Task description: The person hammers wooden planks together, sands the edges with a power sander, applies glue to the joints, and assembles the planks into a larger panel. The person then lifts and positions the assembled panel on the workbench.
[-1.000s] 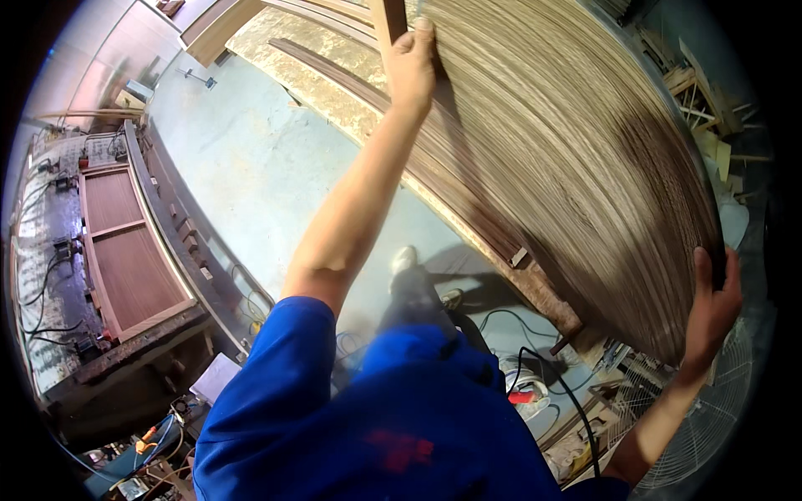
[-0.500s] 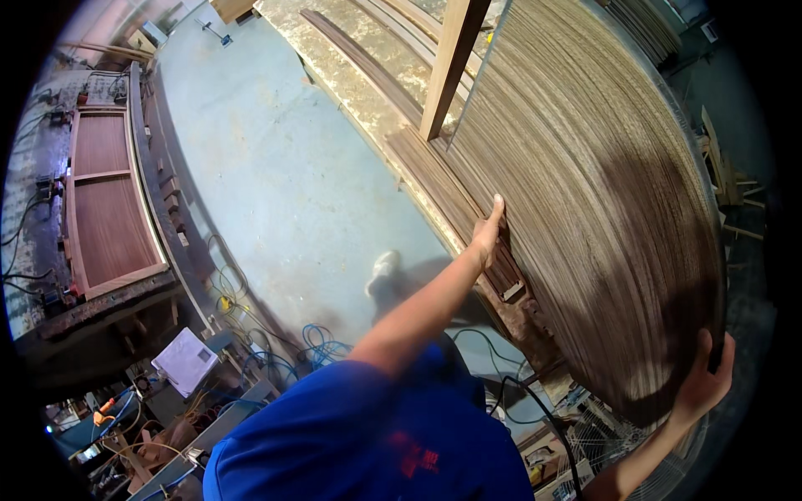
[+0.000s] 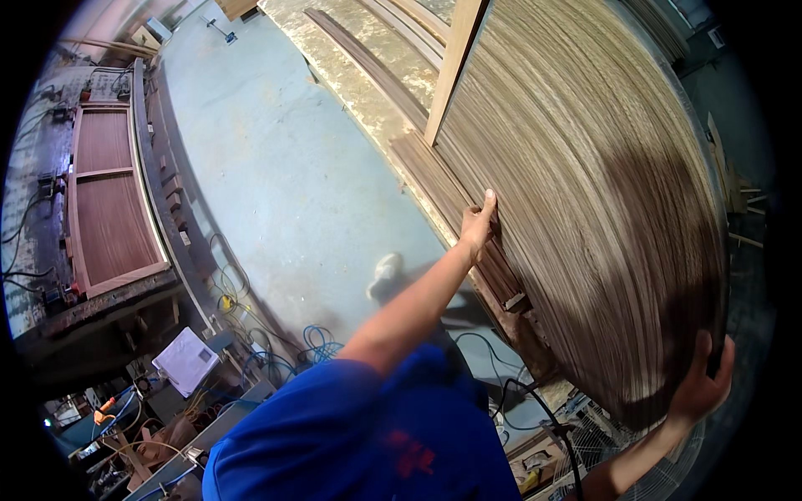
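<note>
A large wood-grain panel (image 3: 576, 167) with brown stripes leans at the right, tall and bent by the lens. My left hand (image 3: 478, 225) is closed on its left edge, thumb up against the face and fingers mostly hidden behind. At the lower right corner, my right hand (image 3: 703, 386) grips the panel's other edge, its thumb and fingers on either side. Beside my left hand lie brown wooden strips (image 3: 443, 184) along the workbench (image 3: 368, 92). A lighter wooden post (image 3: 454, 71) rises next to the panel's upper left edge.
A framed brown door panel (image 3: 117, 209) lies on a machine bed at the left. Blue hoses (image 3: 317, 346) and cables run over the floor (image 3: 259, 167). A white box (image 3: 185, 361) stands lower left, a wire fan guard (image 3: 606, 451) lower right. Scrap wood lies beyond the panel.
The panel has shifted slightly left, closing the gap beside the wooden post. My left hand has moved a little left and up with its edge; my right hand keeps its grip.
</note>
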`<action>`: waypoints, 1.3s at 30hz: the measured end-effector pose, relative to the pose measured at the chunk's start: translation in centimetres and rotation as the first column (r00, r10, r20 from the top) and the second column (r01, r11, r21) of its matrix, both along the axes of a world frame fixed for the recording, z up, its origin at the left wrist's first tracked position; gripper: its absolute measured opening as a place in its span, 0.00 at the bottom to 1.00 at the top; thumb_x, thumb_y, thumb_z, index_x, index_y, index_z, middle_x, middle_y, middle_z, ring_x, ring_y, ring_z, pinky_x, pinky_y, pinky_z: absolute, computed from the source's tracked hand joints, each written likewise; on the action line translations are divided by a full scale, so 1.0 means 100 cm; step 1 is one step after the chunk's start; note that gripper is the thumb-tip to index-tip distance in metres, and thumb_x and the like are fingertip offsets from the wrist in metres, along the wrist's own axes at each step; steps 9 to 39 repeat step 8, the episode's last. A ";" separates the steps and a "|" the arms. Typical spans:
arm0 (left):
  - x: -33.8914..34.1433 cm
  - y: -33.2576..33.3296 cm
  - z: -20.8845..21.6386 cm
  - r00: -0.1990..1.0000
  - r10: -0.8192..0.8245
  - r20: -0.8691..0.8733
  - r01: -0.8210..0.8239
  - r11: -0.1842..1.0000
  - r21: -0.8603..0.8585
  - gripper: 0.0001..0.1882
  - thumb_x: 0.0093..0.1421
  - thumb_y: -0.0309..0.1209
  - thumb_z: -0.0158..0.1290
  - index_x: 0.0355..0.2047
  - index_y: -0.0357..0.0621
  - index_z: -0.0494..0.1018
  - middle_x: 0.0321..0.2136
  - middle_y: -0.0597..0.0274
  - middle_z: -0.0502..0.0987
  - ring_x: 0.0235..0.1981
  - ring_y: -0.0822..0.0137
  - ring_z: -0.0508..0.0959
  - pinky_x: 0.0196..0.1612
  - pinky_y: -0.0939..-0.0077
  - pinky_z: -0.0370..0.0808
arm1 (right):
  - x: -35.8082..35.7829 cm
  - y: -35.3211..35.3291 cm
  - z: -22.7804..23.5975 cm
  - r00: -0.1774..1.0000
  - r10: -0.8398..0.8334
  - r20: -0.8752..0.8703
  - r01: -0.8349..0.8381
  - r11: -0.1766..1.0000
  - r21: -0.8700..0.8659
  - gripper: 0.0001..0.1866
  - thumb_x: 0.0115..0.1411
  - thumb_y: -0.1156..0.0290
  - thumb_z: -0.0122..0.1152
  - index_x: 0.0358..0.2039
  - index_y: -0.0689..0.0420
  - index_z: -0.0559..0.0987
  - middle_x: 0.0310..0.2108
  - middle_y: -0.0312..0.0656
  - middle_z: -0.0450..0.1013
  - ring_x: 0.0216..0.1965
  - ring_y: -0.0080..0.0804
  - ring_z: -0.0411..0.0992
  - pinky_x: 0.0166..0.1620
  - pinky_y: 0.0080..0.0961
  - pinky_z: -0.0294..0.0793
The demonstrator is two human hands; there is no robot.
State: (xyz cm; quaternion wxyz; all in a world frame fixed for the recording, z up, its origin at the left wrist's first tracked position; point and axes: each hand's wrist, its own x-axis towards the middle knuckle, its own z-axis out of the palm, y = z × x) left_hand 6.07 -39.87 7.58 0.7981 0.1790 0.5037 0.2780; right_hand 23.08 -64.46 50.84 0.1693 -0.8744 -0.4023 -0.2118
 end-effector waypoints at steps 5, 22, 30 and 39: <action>0.006 0.011 -0.029 0.998 -0.012 -0.067 0.016 0.998 0.057 0.65 0.56 0.76 0.56 0.69 0.26 0.54 0.58 0.42 0.66 0.60 0.51 0.70 0.65 0.53 0.72 | -0.011 0.011 0.002 0.999 0.006 -0.031 -0.005 1.000 0.021 0.24 0.67 0.54 0.70 0.52 0.62 0.82 0.41 0.42 0.84 0.42 0.31 0.79 0.48 0.27 0.77; 0.011 0.012 -0.031 0.995 -0.040 -0.094 0.045 0.998 0.053 0.63 0.58 0.76 0.54 0.69 0.26 0.54 0.58 0.42 0.66 0.60 0.53 0.70 0.65 0.53 0.72 | -0.015 0.018 0.006 0.994 -0.048 -0.098 0.046 0.999 -0.019 0.25 0.67 0.51 0.70 0.53 0.59 0.83 0.42 0.44 0.84 0.43 0.30 0.79 0.50 0.29 0.77; 0.011 0.012 -0.031 0.995 -0.040 -0.094 0.045 0.998 0.053 0.63 0.58 0.76 0.54 0.69 0.26 0.54 0.58 0.42 0.66 0.60 0.53 0.70 0.65 0.53 0.72 | -0.015 0.018 0.006 0.994 -0.048 -0.098 0.046 0.999 -0.019 0.25 0.67 0.51 0.70 0.53 0.59 0.83 0.42 0.44 0.84 0.43 0.30 0.79 0.50 0.29 0.77; 0.011 0.012 -0.031 0.995 -0.040 -0.094 0.045 0.998 0.053 0.63 0.58 0.76 0.54 0.69 0.26 0.54 0.58 0.42 0.66 0.60 0.53 0.70 0.65 0.53 0.72 | -0.015 0.018 0.006 0.994 -0.048 -0.098 0.046 0.999 -0.019 0.25 0.67 0.51 0.70 0.53 0.59 0.83 0.42 0.44 0.84 0.43 0.30 0.79 0.50 0.29 0.77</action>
